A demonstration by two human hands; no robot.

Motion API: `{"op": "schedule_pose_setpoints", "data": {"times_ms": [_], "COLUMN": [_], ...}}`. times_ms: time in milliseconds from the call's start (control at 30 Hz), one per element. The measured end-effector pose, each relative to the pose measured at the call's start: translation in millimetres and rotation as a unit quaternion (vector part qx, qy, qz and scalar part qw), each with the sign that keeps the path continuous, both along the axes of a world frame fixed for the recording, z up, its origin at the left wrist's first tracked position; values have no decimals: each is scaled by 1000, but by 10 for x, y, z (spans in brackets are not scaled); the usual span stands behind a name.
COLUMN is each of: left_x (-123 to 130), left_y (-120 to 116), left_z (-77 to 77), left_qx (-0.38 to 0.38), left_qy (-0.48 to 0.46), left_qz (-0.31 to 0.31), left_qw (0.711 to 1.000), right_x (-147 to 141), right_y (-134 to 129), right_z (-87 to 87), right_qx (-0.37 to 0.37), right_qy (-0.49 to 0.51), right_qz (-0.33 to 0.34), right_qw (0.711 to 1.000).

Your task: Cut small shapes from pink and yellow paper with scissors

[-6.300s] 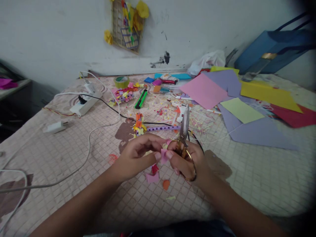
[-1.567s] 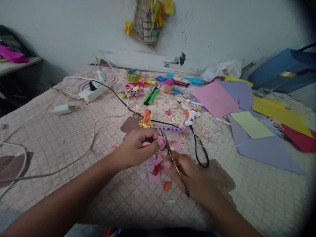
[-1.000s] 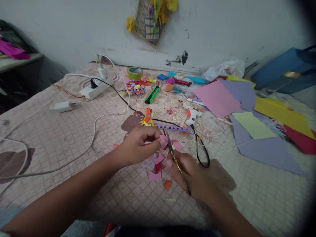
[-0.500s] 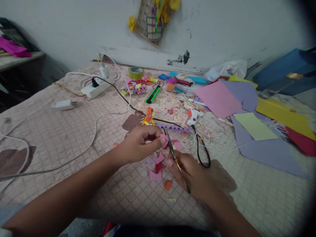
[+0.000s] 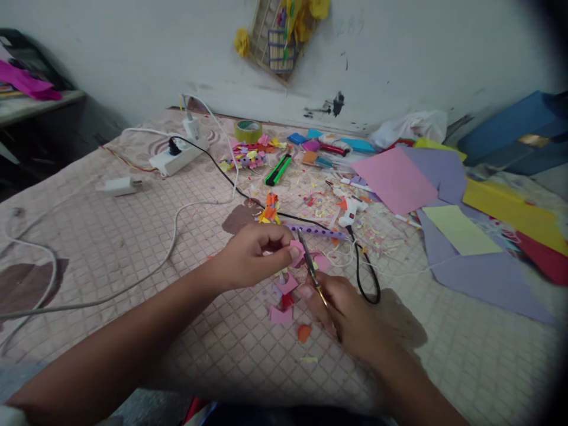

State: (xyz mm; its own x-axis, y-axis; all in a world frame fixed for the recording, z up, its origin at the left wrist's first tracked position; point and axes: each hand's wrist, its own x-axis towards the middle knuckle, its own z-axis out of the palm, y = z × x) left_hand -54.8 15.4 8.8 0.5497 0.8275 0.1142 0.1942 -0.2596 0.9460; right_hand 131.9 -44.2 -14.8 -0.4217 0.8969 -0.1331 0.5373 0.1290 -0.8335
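Observation:
Between thumb and finger, my left hand (image 5: 255, 254) pinches a small piece of pink paper (image 5: 297, 251). My right hand (image 5: 339, 302) is closed around the gold handles of a pair of scissors (image 5: 315, 277). The scissor blades point away from me and lie against the right edge of the pink piece; they look closed or nearly so. Below the hands, pink paper scraps (image 5: 281, 315) and an orange paper scrap (image 5: 304, 333) lie on the quilted cover. Just beyond my left hand stands an orange and yellow paper decoration (image 5: 270, 208), beside a purple dotted strip (image 5: 319, 232).
A white glue gun (image 5: 349, 212) with a black cord lies beyond my right hand. Farther back are a green cutter knife (image 5: 278, 170) and a tape roll (image 5: 247, 131). Coloured paper sheets (image 5: 397, 180) spread at the right. A power strip (image 5: 177, 157) and cables occupy the left.
The scissor blades have drawn closer together at the pink piece. The whole view has shifted slightly, while both hands keep their grip.

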Motion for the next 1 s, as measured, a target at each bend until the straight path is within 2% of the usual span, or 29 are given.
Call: {"op": "schedule_pose_setpoints", "data": {"times_ms": [233, 400, 533, 800, 1000], "left_x": [1, 23, 60, 95, 108], "left_y": [-35, -72, -102, -119, -118], "left_z": [22, 20, -1, -3, -30], "left_qx": [-6, 33, 61, 165, 176], "left_qy": [2, 25, 53, 129, 128], "left_qz": [-2, -19, -41, -46, -37], "left_qw": [1000, 999, 996, 977, 975], "right_x": [-6, -12, -23, -72, -71], "right_y": [8, 19, 21, 23, 22], "right_z": [-49, -13, -4, 8, 28], "right_qx": [-35, -8, 9, -26, -17], "right_qy": [129, 241, 255, 259, 242], "right_qz": [-80, -141, -145, -154, -160], "right_qw": [988, 960, 956, 953, 957]}}
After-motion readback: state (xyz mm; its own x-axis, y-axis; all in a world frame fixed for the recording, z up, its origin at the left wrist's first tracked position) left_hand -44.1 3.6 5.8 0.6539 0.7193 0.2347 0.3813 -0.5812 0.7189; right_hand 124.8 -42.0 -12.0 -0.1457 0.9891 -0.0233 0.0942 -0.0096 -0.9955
